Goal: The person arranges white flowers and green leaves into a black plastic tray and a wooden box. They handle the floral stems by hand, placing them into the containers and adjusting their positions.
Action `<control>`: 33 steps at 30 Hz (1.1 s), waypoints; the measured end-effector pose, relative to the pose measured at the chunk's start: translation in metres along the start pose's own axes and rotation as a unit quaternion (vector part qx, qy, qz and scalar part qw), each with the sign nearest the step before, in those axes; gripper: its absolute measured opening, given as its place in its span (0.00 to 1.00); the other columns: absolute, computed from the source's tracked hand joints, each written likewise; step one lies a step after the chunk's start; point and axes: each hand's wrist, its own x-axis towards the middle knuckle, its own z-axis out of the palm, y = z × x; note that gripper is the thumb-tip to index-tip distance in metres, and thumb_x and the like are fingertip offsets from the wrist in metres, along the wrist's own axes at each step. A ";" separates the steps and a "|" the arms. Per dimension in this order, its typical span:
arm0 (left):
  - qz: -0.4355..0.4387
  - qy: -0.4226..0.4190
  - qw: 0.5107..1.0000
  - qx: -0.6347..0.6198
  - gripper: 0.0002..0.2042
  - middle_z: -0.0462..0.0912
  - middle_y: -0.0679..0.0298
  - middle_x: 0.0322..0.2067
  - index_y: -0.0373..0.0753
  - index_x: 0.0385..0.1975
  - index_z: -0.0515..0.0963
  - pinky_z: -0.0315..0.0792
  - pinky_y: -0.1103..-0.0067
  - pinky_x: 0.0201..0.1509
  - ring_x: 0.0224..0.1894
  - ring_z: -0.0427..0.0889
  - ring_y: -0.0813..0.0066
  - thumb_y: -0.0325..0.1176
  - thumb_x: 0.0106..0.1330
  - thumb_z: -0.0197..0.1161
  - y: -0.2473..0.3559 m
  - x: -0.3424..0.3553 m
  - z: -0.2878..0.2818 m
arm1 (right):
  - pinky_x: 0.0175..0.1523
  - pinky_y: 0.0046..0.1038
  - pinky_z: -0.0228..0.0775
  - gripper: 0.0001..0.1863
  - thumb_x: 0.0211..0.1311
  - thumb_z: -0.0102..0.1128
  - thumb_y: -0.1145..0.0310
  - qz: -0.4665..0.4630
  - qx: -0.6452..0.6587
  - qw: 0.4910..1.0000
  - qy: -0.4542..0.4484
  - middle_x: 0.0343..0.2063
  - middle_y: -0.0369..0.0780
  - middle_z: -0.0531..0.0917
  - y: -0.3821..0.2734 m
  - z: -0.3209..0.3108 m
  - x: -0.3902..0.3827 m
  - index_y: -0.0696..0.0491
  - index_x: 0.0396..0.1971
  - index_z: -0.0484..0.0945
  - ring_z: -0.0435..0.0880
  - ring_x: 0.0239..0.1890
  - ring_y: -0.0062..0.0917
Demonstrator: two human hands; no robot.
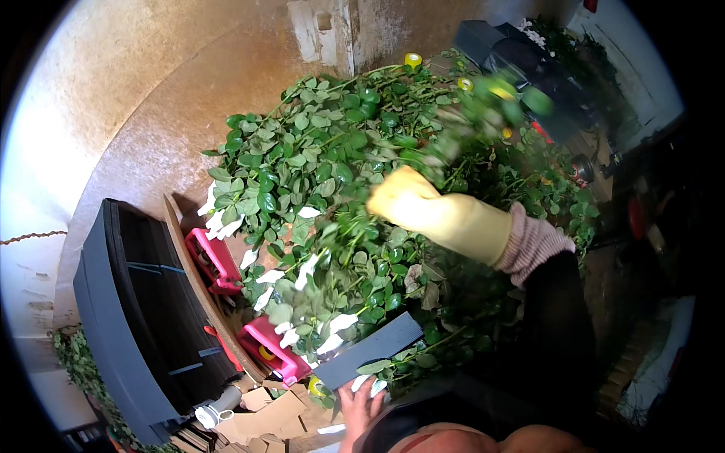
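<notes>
My right hand (400, 196), in a long yellow glove with a pink knitted cuff above it, is closed on leafy green stems (461, 132), which are motion-blurred toward the upper right. A dense heap of cut leafy stems (317, 151) lies around it, some with white wrapped heads (340, 325). At the lower edge my bare left hand (359, 408) has its fingers apart beside a dark grey rectangular board (370, 349) and small white pieces; its fingertips are partly hidden.
Two pink plastic holders (276, 351) stand left of the heap by a large dark open bin (121, 317). Cardboard scraps (268, 415) and a grey cylinder (215, 408) lie below. Yellow tape rolls (413, 60) and dark equipment (498, 53) are at the back, before a stained wall (249, 30).
</notes>
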 end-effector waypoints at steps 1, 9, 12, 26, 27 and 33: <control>-0.012 0.001 1.000 0.015 0.25 0.69 0.51 0.53 0.46 0.55 0.80 0.77 0.69 0.53 0.52 0.78 0.52 0.23 0.56 0.77 -0.001 -0.001 0.000 | 0.28 0.39 0.78 0.07 0.47 0.68 0.72 0.061 -0.034 0.993 -0.090 0.25 0.38 0.85 -0.004 0.014 -0.008 0.52 0.29 0.84 0.86 0.26 0.34; 0.023 0.000 0.997 0.073 0.24 0.71 0.50 0.50 0.47 0.56 0.79 0.77 0.65 0.52 0.50 0.79 0.51 0.30 0.58 0.77 -0.005 -0.002 -0.002 | 0.63 0.37 0.76 0.28 0.56 0.67 0.68 0.098 0.177 0.911 -0.359 0.56 0.42 0.82 0.014 0.047 -0.032 0.50 0.59 0.78 0.83 0.57 0.37; 0.019 -0.007 0.997 0.078 0.25 0.71 0.50 0.50 0.48 0.56 0.79 0.77 0.65 0.52 0.50 0.79 0.51 0.30 0.58 0.77 -0.008 -0.002 -0.002 | 0.60 0.40 0.77 0.28 0.59 0.70 0.58 0.144 0.111 0.899 -0.398 0.53 0.42 0.84 0.029 -0.009 0.005 0.48 0.59 0.78 0.84 0.56 0.37; -0.193 0.012 0.946 -0.262 0.22 0.72 0.58 0.54 0.47 0.56 0.78 0.81 0.68 0.57 0.54 0.80 0.61 0.25 0.63 0.73 -0.009 -0.003 0.007 | 0.80 0.32 0.39 0.28 0.77 0.44 0.57 0.345 0.154 0.926 0.005 0.77 0.40 0.56 0.068 0.067 0.209 0.46 0.73 0.62 0.52 0.78 0.29; -0.152 0.018 0.963 -0.219 0.22 0.72 0.57 0.54 0.48 0.57 0.78 0.81 0.68 0.55 0.53 0.80 0.60 0.26 0.63 0.73 -0.010 -0.003 0.007 | 0.82 0.30 0.33 0.30 0.77 0.46 0.58 0.349 0.259 0.900 0.016 0.78 0.40 0.53 0.066 0.065 0.203 0.48 0.75 0.59 0.46 0.80 0.27; 0.076 0.021 0.993 0.084 0.26 0.74 0.51 0.52 0.48 0.57 0.79 0.78 0.65 0.51 0.50 0.80 0.51 0.32 0.58 0.77 -0.012 -0.001 0.000 | 0.54 0.36 0.75 0.11 0.62 0.60 0.66 0.367 0.258 0.884 -0.134 0.45 0.43 0.87 0.058 0.016 0.156 0.46 0.43 0.85 0.85 0.48 0.35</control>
